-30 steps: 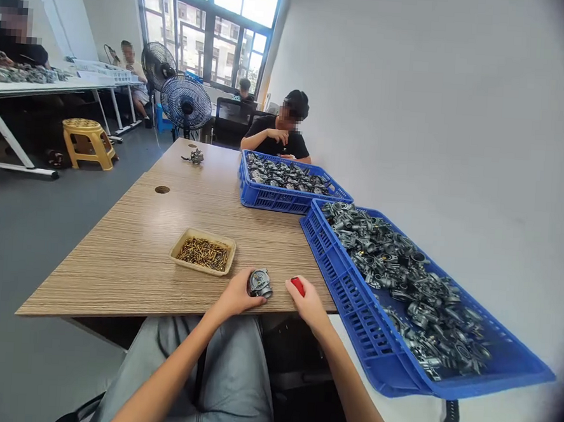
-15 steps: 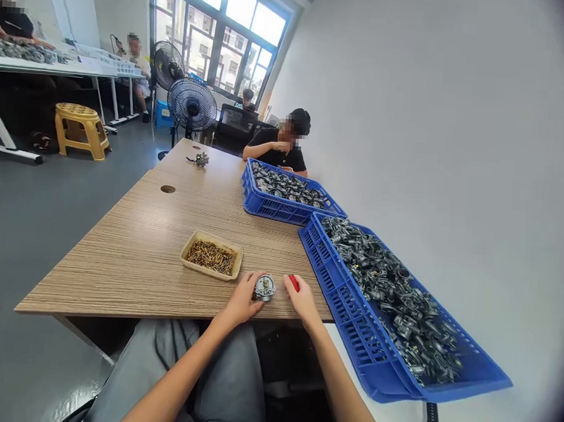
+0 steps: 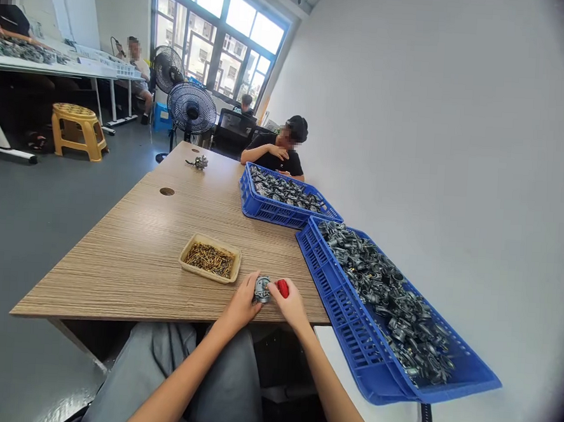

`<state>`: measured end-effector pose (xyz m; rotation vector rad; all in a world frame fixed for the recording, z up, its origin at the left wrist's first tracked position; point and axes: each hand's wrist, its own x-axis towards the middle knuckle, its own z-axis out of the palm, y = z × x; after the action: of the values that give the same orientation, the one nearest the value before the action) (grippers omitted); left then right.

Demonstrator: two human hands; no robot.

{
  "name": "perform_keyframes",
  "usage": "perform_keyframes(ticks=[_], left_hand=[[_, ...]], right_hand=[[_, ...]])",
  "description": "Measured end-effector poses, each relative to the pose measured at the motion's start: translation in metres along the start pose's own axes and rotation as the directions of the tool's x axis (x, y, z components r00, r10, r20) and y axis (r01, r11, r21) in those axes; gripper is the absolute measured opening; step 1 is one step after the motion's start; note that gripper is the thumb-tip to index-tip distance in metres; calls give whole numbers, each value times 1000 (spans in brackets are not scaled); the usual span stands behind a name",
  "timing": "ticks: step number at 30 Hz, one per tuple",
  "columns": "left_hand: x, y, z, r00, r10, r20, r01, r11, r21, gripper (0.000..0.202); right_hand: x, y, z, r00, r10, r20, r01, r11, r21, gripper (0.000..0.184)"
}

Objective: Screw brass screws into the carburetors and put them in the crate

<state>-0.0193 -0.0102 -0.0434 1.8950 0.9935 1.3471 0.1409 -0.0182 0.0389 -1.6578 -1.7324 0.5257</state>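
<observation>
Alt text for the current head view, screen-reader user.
A person's left hand holds a round metal part near the edge of a wooden table; the right hand, holding a red object, is up against it. A tan tray of brass-colored pieces sits left, two blue crates of metal parts right.

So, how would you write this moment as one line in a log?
left hand: holding metal part | right hand: holding red object, at metal part | nearby: tray, brass-coloured pieces

A round-faced grey metal part (image 3: 260, 288) is held beside a red object (image 3: 283, 288).
</observation>
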Motion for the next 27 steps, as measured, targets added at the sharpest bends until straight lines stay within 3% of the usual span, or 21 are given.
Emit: perform_keyframes(ticks=[4,8,15,27], left_hand=[[0,4,-2,1000,-24,9,24,1000,-8,89],[1,5,-2,1000,-15,13,15,1000,-12,88],[1,7,-3,1000,-16,11,16,1000,-21,83],[2,1,-1,1000,14,-2,-14,1000,-3,81]], right_hand=[[-6,-15,1,998,-38,-49,34,996,-80,31],[-10,-25,2,996,-86,-8,82,975,-208,32],[-13,-28,6,992,-104,74,127,846,-519,19],[-4,-25,6,984,-147,103,179,867,-466,2]])
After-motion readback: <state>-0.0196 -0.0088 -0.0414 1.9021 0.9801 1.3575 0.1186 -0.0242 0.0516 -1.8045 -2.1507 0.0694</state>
